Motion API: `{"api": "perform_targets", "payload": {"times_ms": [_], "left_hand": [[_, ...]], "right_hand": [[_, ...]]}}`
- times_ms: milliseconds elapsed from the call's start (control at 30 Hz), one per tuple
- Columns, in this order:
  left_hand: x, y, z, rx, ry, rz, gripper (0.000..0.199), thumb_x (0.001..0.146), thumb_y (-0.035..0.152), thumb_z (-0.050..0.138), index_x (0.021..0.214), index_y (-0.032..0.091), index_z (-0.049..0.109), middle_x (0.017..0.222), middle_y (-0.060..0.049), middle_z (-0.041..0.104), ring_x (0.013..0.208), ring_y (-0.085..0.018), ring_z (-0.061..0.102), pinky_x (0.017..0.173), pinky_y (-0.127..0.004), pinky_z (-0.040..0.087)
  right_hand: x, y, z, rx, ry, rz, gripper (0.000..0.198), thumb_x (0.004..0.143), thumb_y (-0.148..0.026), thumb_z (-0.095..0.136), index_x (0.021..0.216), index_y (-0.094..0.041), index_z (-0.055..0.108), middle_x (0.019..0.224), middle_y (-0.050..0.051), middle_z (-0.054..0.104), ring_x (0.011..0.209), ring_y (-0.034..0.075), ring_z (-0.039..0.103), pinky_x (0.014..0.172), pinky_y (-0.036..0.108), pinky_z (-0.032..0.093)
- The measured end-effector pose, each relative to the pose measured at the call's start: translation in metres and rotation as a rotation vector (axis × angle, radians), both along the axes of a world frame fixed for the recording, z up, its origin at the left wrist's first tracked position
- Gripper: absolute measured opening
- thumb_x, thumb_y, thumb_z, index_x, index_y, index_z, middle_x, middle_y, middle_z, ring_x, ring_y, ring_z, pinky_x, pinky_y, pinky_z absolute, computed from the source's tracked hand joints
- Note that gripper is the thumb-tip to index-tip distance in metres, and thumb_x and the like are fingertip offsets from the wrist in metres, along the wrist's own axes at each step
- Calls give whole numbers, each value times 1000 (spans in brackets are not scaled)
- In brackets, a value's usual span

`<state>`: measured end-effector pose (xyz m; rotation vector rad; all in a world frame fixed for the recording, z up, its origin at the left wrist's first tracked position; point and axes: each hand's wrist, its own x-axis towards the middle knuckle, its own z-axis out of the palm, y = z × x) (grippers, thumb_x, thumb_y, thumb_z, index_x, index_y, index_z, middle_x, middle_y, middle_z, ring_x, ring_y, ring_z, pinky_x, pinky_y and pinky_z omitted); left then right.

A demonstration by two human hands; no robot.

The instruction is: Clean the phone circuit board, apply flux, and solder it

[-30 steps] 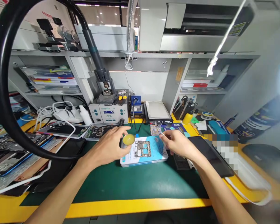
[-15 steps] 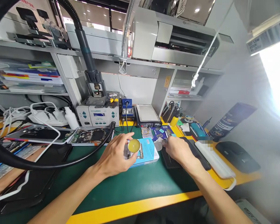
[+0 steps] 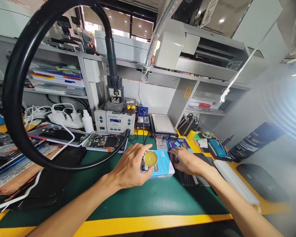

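Note:
My left hand (image 3: 133,166) grips a small round tin of yellow paste, likely flux (image 3: 150,159), between thumb and fingers, its open top facing me. The tin is above a blue-and-white box (image 3: 162,163) with a circuit-board picture on it. My right hand (image 3: 186,160) is at the box's right edge, fingers curled downward over the place where a round silvery lid lay. Its fingertips and whatever is between them are largely hidden. Beneath that wrist lies a dark pad (image 3: 185,179) with slim tools.
A black hose (image 3: 13,95) loops across the left side. Behind are a rework station (image 3: 114,121), a soldering iron stand (image 3: 143,120) and a flat heating plate (image 3: 162,124). An opened device with a circuit board (image 3: 105,141) lies left. A spray can (image 3: 254,141) stands right.
The view has shifted, so the scene sits further right. My right hand has moved left to the box edge and covers the round lid. My left hand still grips the tin.

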<state>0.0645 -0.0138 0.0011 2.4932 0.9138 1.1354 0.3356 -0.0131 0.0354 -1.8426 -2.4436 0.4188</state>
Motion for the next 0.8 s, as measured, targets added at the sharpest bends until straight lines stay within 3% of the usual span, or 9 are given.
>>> {"api": "perform_targets", "payload": {"times_ms": [200,433,600,800], "left_hand": [[2,-3,-4,-3,1,-2,64,82,29,66,141,18,45,112,-15,65,102,-34,62,93,-51,49],[5,-4,-7,-7,-3,47,64,77,25,66,138,13,47,111,-18,65,101,-37,62,90,-55,49],[4,-2,-10,-21,-42,101,68,77,26,68,140,14,45,114,-18,65,105,-37,64,93,-54,51],[5,-4,-13,-11,-117,135,72,76,30,71,140,14,42,111,-15,67,99,-33,67,89,-52,56]], "right_hand": [[-11,-10,9,99,364,-164,37,97,-35,64,131,-19,59,126,9,65,103,23,68,88,45,58],[-73,-22,1,104,907,-284,32,99,-39,61,122,-17,62,112,7,69,94,20,69,80,40,60],[-98,-35,-14,88,940,-292,27,95,-39,66,109,-17,61,103,4,68,85,18,67,75,35,57],[-104,-46,-2,96,742,-225,21,92,-39,63,103,-22,60,104,4,70,75,17,63,67,32,48]]}}
